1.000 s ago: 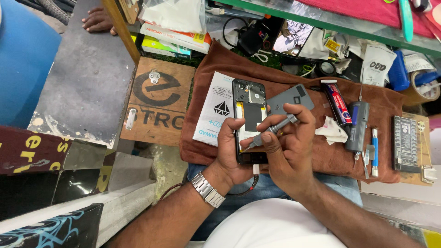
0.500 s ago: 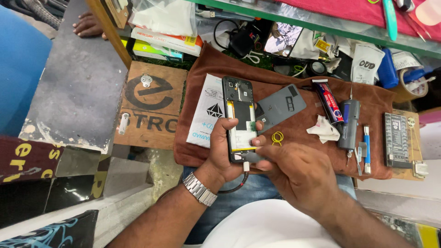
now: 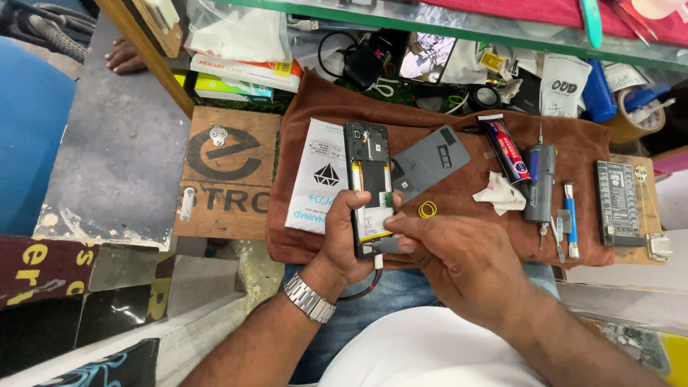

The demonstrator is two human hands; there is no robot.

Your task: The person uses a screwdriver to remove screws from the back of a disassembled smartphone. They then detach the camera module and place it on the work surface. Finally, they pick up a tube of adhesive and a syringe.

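Observation:
My left hand (image 3: 349, 240) grips an opened phone (image 3: 368, 168) with its back removed, so the battery and boards show. A silver watch sits on that wrist. My right hand (image 3: 459, 261) pinches a small grey tool (image 3: 387, 246) against the phone's lower end, over the battery. The grey back cover (image 3: 430, 163) lies just right of the phone on the brown cloth (image 3: 459, 197). A yellow rubber band (image 3: 428, 209) lies above my right hand. A black cable hangs under the phone.
A white packet (image 3: 319, 175) lies left of the phone. On the cloth's right lie a glue tube (image 3: 507, 149), a white tissue (image 3: 499, 193), an electric screwdriver (image 3: 539, 183), a blue-handled tool (image 3: 570, 215) and a grey board (image 3: 620, 203). Cluttered shelves stand behind. Someone's foot (image 3: 125, 57) rests at top left.
My right hand has dropped from above the phone to its lower end. The long tool it held upright a second ago now lies low against the phone's bottom.

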